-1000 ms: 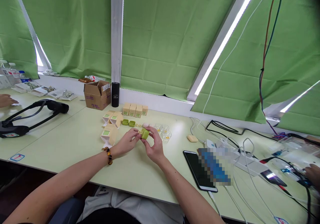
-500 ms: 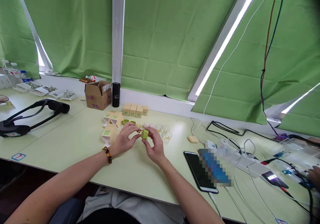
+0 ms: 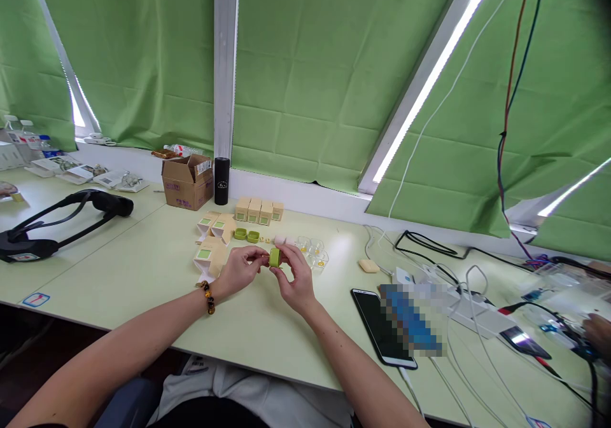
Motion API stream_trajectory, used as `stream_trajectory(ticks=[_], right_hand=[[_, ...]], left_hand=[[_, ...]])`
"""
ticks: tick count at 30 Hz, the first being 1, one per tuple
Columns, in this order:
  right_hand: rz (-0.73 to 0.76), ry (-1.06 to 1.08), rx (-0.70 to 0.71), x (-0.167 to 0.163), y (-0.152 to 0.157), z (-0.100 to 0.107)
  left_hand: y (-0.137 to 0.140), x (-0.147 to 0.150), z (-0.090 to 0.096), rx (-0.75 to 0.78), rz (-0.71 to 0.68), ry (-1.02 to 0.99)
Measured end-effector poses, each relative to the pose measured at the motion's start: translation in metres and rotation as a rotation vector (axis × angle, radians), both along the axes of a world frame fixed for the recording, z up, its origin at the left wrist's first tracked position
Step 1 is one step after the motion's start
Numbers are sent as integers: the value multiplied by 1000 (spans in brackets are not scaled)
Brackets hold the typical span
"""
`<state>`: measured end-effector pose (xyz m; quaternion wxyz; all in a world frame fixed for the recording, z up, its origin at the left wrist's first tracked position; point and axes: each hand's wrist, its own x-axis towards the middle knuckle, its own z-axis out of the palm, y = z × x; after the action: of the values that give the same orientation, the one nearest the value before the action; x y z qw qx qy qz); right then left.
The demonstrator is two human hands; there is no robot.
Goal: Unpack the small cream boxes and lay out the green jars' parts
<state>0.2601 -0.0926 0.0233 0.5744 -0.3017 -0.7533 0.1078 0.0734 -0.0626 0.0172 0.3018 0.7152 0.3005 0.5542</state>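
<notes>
Head view: the right hand (image 3: 296,282) grips a small green case (image 3: 274,258) between thumb and fingers, over the middle of the counter (image 3: 267,332). The left hand (image 3: 240,269) is pinched at the case's left side; I cannot tell whether it holds anything. Counter surface stretches from the hands to the near edge, between opened cartons (image 3: 210,254) on the left and a phone (image 3: 382,326) on the right. Two green containers (image 3: 252,237) sit just beyond.

From the wearer's head, the one wide view faces forward and down over the lap (image 3: 267,390) to the left hand (image 3: 238,268) and right hand (image 3: 296,282) fairly near mid-frame, then across the table (image 3: 267,332) to green curtains (image 3: 310,78) beyond.
</notes>
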Motion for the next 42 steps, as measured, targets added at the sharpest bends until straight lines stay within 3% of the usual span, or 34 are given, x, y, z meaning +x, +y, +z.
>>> stream_trajectory(ticks=[11, 15, 19, 24, 35, 42], right_hand=[[5, -22, 5, 0, 2, -2], [-13, -73, 56, 4, 2, 2], [-10, -227, 120, 9, 1, 5], [-3, -288, 164, 10, 0, 5], [-77, -190, 190, 10, 3, 3], [-378, -260, 404, 8, 3, 6]], left_hand=[[3, 1, 4, -160, -119, -104], [2, -4, 11, -19, -66, -61], [2, -12, 18, 177, -65, 120], [4, -12, 16, 367, -48, 253], [9, -10, 6, 390, 113, 345], [-1, -10, 13, 666, 233, 411]])
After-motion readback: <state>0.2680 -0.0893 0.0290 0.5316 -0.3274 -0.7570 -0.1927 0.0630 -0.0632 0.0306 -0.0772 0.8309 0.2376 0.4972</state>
